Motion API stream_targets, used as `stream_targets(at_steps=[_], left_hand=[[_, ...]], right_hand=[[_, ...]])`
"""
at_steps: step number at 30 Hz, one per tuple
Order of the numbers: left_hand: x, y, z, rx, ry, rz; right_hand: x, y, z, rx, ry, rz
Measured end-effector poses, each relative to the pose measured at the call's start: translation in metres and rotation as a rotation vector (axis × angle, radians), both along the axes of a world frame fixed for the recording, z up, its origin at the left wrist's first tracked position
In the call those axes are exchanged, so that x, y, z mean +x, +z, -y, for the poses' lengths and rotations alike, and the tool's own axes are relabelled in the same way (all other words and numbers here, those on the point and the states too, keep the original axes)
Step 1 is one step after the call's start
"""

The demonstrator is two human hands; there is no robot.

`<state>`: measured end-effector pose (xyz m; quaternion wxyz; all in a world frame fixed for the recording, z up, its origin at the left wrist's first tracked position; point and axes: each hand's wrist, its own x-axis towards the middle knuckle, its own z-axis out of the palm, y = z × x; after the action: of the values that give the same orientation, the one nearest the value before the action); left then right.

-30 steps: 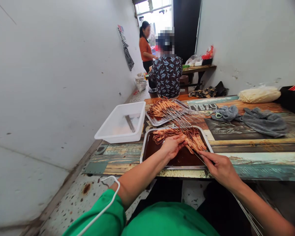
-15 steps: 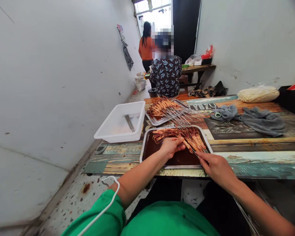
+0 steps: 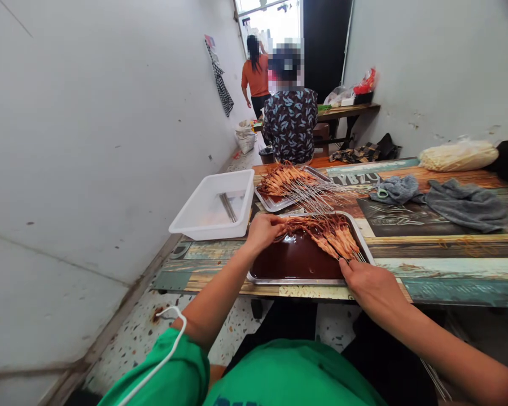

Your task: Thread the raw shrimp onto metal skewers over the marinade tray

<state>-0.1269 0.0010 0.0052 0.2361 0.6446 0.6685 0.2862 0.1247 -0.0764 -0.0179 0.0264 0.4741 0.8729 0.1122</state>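
In front of me a metal tray (image 3: 305, 282) holds dark red-brown liquid and skewered orange-pink meat pieces (image 3: 341, 239) with thin stringy ends. Beside the tray's right front corner, my right hand (image 3: 370, 282) is closed on the metal skewers (image 3: 359, 257) at their bare lower ends. At the tray's far left, my left hand (image 3: 265, 232) pinches a piece of meat (image 3: 283, 226) with a stringy end; the fingers partly cover it. Behind stands a second tray (image 3: 273, 204), heaped with more meat skewers (image 3: 288, 180) whose metal ends point right.
A white plastic tub (image 3: 211, 228) with metal skewers inside stands left. Grey cloths (image 3: 465, 206) lie on the patterned table (image 3: 440, 270) at right, near a bag of pale strands (image 3: 459, 155). Two people (image 3: 290, 124) are farther back, facing away.
My left hand has moved left and away from me, from mid-tray to the far left side. My right hand stays at the skewer ends. The view has shifted slightly.
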Motion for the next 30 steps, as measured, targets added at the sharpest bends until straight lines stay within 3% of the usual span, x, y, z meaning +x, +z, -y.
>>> stream_targets(at_steps=[6, 9, 11, 16, 19, 30], left_hand=[[0.003, -0.004, -0.009, 0.07, -0.063, -0.421], [0.004, -0.011, -0.013, 0.075, -0.081, -0.576], [0.003, -0.014, -0.015, 0.067, -0.083, -0.646], [-0.002, -0.016, -0.019, 0.035, -0.11, -0.723], [-0.002, -0.016, -0.021, 0.0, -0.113, -0.75], [-0.003, 0.002, -0.006, 0.063, -0.078, -0.756]], right_hand=[[0.003, -0.003, -0.001, -0.026, -0.016, 0.006], [0.018, -0.001, -0.002, -0.049, -0.012, -0.15], [0.032, 0.001, -0.004, -0.047, -0.084, -0.274], [0.056, 0.006, -0.01, -0.182, -0.301, -0.358], [0.053, 0.009, -0.009, -0.248, -0.334, -0.407], [0.039, 0.008, -0.005, -0.234, -0.405, -0.49]])
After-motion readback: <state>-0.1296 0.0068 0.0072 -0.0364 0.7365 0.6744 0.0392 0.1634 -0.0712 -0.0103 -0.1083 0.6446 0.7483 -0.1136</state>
